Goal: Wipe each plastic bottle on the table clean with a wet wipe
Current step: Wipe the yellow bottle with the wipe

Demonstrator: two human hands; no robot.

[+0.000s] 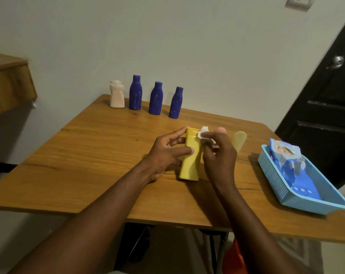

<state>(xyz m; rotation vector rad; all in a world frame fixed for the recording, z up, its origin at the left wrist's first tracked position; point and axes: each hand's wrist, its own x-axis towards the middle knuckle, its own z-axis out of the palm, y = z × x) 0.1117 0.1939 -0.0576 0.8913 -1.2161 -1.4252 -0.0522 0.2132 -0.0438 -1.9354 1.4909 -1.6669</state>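
Left hand (167,153) grips a yellow bottle (190,155) near the table's (88,155) middle. Right hand (220,155) pinches a wet wipe (204,133) against the bottle's top.

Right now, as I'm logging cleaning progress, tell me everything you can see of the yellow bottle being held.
The yellow bottle looks like smooth opaque plastic, with a darker yellow cap on top. It is nearly upright, leaning slightly, its base at the wooden table; contact is unclear. The left hand holds its body; the right hand presses a white wet wipe against it just below the cap.
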